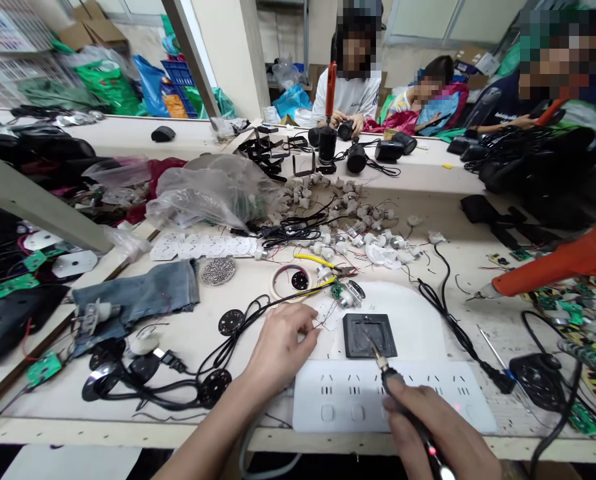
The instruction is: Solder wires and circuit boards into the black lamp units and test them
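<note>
My right hand [431, 427] is wrapped around a soldering iron [391, 377], which has a small red light on its handle. The iron's tip reaches into a square black tray [353, 337]. Left of that tray, my left hand [288, 333] is closed in a pinch on thin wires [324, 323]. These seem to run up to a small green circuit board [336, 289] beside a silvery round part [351, 295]. Yellow-handled pliers [323, 261] lie just behind, near a roll of tape [274, 283].
A white power strip [318, 403] lies along the front edge, under my right hand. Black cables [228, 343] and a grey-blue cloth [153, 287] are at left. An orange tool [553, 263] juts in from the right. Several people sit beyond the bench, one in a white shirt [351, 93].
</note>
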Available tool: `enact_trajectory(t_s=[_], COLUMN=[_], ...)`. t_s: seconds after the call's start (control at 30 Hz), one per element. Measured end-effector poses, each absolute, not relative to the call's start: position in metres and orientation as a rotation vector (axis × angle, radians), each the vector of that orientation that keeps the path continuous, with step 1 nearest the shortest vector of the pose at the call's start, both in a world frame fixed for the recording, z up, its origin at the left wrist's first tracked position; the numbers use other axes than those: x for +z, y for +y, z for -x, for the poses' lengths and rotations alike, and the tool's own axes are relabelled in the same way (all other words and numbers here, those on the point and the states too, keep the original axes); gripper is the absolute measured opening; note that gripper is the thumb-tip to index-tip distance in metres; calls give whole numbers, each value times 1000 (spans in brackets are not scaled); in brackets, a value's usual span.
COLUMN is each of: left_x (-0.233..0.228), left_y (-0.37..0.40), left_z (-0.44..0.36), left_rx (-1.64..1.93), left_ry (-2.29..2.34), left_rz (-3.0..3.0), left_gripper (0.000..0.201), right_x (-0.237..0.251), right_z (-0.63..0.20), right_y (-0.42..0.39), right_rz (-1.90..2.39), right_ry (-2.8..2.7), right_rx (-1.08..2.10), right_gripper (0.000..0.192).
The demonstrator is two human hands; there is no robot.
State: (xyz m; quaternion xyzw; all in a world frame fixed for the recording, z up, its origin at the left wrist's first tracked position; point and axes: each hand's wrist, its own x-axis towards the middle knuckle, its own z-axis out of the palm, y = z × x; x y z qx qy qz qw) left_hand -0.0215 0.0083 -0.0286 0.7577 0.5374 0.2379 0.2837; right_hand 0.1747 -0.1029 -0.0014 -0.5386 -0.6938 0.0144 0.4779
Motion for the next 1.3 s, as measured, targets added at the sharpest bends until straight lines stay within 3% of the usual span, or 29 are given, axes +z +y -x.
enact_trajectory(t_s=[0.23, 0.4, 0.57, 0.77, 1.3], left_x=[-28, -29, -32, -27, -30], left_y=[10, 16, 12, 7, 8], left_z=[11, 6, -5, -3, 25], left_rx=[466, 405, 435, 466, 404], left_ry=[1343, 1367, 1426, 1355, 1173], left_rz=[-2133, -2232, -2175, -1970, -2222], left_gripper=[16, 13, 14, 17, 16], right_x=[-30, -47, -45, -37, -34], right_z=[-173, -169, -173, -181, -156], right_y=[-84, -74, -65, -69, -27], right_rz=[1294, 1354, 1443, 1438, 1190], right_ry=[-1765, -1880, -1881, -1818, -2167], right_rx=[227, 190, 66, 142, 16], right_gripper=[31, 34, 34, 33, 35])
